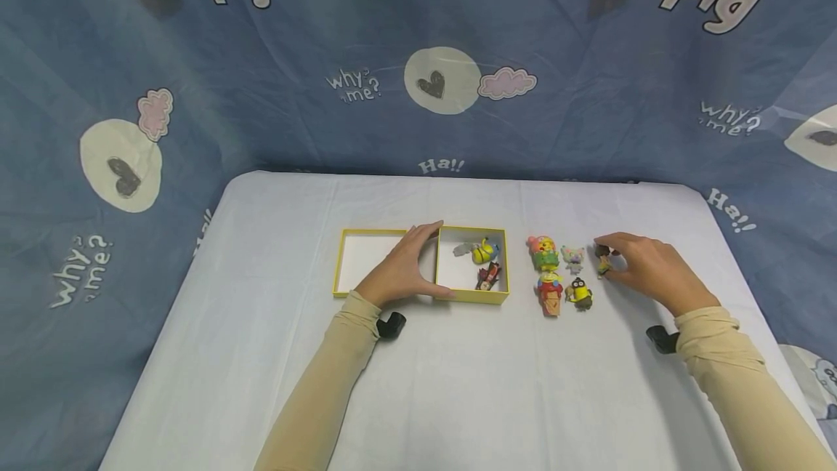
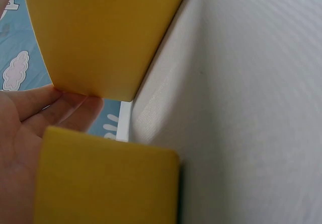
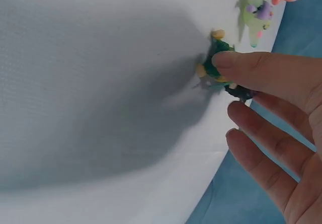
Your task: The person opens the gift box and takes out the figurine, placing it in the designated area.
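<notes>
My left hand [image 1: 404,264] spans the left end of an open yellow box [image 1: 472,297], thumb at its front wall and fingers at its back. The left wrist view has those fingers [image 2: 83,113] against the yellow wall. Inside the box lie a yellow-and-blue figurine [image 1: 485,251], a dark red figurine [image 1: 488,276] and a grey piece [image 1: 463,248]. At the right, my right hand [image 1: 654,271] pinches a small figurine [image 3: 215,58] with green and yellow parts and a dark end between thumb and fingers, at the tabletop. Its other fingers are spread apart.
Left of the box lies a yellow-rimmed tray or lid [image 1: 337,267], partly behind my left hand. Between box and right hand are a pink-and-green figurine [image 1: 544,254], a pale figurine [image 1: 573,259], an ice-cream-cone figurine [image 1: 551,296] and a yellow-and-black figurine [image 1: 579,294].
</notes>
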A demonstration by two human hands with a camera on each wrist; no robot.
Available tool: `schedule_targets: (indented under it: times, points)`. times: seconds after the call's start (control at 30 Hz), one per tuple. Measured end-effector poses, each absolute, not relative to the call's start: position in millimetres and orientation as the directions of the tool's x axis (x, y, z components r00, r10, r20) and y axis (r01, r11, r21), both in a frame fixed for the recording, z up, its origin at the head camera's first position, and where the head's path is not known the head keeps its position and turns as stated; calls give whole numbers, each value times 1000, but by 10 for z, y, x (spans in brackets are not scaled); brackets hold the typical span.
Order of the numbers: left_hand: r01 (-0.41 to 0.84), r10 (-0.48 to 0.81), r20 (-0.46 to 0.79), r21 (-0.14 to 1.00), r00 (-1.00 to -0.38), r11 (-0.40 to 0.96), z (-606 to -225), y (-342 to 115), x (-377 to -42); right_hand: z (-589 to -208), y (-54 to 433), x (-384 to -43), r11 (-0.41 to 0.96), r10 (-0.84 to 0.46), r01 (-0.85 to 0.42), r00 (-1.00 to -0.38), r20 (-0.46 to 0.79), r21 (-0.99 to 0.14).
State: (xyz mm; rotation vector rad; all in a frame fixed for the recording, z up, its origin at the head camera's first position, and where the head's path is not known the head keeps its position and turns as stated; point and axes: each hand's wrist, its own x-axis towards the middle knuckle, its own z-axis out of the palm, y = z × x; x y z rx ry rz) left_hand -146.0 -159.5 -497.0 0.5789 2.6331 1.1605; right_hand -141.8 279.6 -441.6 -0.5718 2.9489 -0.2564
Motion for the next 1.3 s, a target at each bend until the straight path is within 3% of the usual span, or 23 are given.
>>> schedule_targets:
  times: [0.67, 1.07, 1.3]
  points:
    - [258, 425, -37, 747, -904, 613, -4945, -1590, -1444, -4076, 2308, -1445, 834, -529, -525, -848, 21, -172]
    - [252, 430, -51, 745, -901, 618, -4923, -1589, -1436, -3950, 1845, -1488, 714, -666, -673, -738, 110, -194]
    - [256, 431, -43, 750, -901, 610, -4943, -1589, -1445, -3928, 1593, -1491, 658, -722, -724, -685, 102, -205]
